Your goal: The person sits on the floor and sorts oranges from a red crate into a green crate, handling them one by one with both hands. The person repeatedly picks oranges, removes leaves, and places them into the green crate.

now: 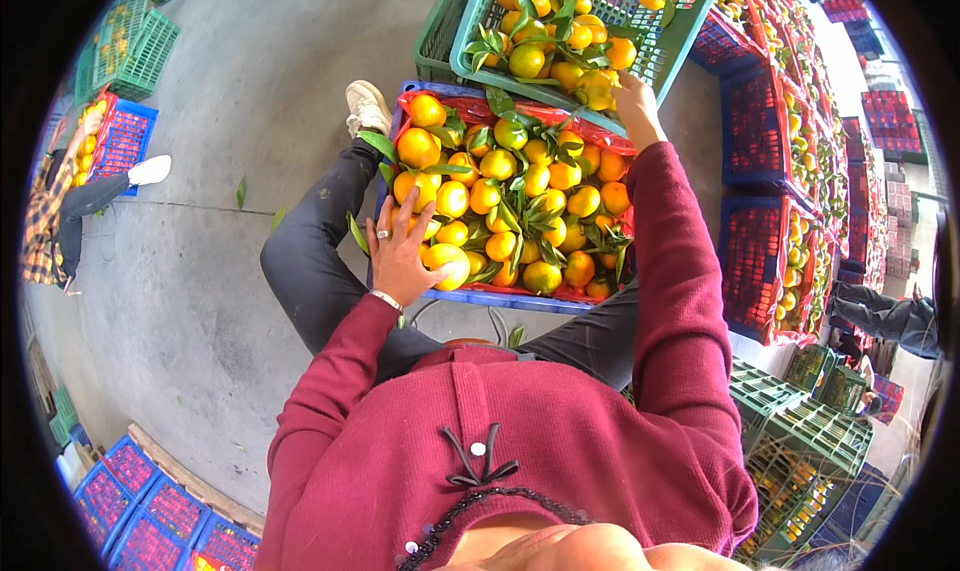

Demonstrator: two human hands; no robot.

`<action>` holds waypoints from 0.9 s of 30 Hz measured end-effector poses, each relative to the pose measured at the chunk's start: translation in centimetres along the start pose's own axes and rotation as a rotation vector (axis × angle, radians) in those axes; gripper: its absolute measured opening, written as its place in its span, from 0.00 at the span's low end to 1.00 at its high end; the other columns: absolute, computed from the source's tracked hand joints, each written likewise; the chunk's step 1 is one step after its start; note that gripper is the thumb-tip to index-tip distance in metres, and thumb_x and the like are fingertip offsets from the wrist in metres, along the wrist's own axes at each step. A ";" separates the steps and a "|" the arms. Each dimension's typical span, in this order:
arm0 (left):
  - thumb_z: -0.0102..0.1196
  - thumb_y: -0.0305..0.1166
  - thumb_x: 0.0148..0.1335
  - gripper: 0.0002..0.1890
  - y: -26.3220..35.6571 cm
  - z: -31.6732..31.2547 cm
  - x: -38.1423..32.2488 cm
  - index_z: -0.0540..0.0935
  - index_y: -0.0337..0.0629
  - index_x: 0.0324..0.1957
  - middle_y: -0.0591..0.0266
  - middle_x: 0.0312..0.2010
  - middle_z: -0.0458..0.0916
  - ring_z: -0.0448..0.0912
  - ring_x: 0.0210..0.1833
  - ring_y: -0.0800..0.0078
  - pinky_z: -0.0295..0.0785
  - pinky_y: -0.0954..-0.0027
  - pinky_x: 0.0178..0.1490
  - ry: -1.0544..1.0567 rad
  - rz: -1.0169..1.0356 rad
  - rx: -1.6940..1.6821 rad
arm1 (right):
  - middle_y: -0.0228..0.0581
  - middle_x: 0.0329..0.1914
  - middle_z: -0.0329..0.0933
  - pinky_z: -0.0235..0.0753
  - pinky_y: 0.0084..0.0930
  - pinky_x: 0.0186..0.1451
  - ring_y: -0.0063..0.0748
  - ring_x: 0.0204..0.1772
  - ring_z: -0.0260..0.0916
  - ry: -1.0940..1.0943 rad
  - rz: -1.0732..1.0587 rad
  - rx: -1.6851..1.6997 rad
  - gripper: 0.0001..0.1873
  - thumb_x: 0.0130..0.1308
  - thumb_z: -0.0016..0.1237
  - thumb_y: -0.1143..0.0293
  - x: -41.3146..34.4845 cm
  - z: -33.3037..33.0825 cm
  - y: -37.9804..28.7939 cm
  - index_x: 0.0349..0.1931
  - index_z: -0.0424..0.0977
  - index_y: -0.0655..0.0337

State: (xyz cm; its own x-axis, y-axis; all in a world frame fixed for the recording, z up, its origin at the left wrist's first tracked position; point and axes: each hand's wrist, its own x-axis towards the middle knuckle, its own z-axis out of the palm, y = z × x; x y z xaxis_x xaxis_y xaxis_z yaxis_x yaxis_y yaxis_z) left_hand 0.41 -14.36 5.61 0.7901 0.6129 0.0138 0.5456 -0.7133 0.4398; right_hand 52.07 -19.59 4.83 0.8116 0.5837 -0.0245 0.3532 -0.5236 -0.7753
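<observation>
A blue plastic crate (487,299), lined with red plastic, stands before me full of orange and yellow-green citrus fruits with leaves. My left hand (403,260) lies spread over the fruits at its left side, fingers apart, the thumb against a large orange fruit (447,266). Behind it, a green plastic crate (679,42) rests tilted on another green crate (431,35), its near edge over the blue crate's far edge. It holds more leafy citrus fruits. My right hand (639,110) reaches in at its near right corner, touching a yellowish fruit (595,89); the fingertips are partly hidden.
Stacked blue crates of fruit (754,263) stand at the right. Green crates (817,428) are at the lower right, blue crates (161,507) at the lower left. A person in a checked shirt (41,233) sits by a crate at the far left; another person's legs (885,316) show far right.
</observation>
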 end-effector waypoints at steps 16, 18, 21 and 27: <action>0.76 0.57 0.47 0.55 -0.1 -0.2 -0.2 0.68 0.59 0.79 0.68 0.85 0.49 0.46 0.86 0.45 0.42 0.24 0.81 -0.051 -0.008 0.003 | 0.57 0.54 0.77 0.78 0.44 0.66 0.57 0.61 0.77 -0.395 -0.441 -0.036 0.44 0.51 0.77 0.55 -23.1 4.7 -11.1 0.65 0.73 0.66; 0.76 0.55 0.46 0.55 0.0 -0.1 -0.1 0.68 0.58 0.78 0.68 0.85 0.49 0.47 0.85 0.44 0.42 0.24 0.81 -0.043 -0.006 -0.002 | 0.58 0.55 0.76 0.77 0.46 0.65 0.60 0.60 0.76 -0.493 -0.454 -0.078 0.45 0.50 0.77 0.50 -26.2 8.3 -10.5 0.64 0.73 0.66; 0.77 0.52 0.44 0.55 0.0 0.2 0.3 0.69 0.57 0.77 0.66 0.83 0.52 0.48 0.84 0.42 0.43 0.24 0.81 -0.029 -0.004 0.007 | 0.62 0.55 0.74 0.77 0.48 0.64 0.65 0.60 0.73 -0.492 -0.420 -0.157 0.47 0.50 0.74 0.42 -28.3 11.6 -9.8 0.62 0.74 0.67; 0.78 0.52 0.43 0.56 0.1 0.2 0.1 0.69 0.57 0.78 0.66 0.83 0.52 0.49 0.84 0.43 0.43 0.24 0.81 -0.025 -0.021 -0.026 | 0.69 0.53 0.77 0.77 0.49 0.64 0.67 0.61 0.75 -0.494 -0.384 -0.294 0.46 0.55 0.69 0.36 -28.4 13.5 -9.1 0.58 0.75 0.72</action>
State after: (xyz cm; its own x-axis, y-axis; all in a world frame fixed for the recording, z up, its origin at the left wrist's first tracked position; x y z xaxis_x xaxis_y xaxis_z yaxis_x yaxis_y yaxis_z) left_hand 0.57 -14.47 5.43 0.7854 0.6187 -0.0181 0.5550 -0.6911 0.4630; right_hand 19.55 -22.99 4.07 0.3213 0.9392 -0.1215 0.7415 -0.3293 -0.5846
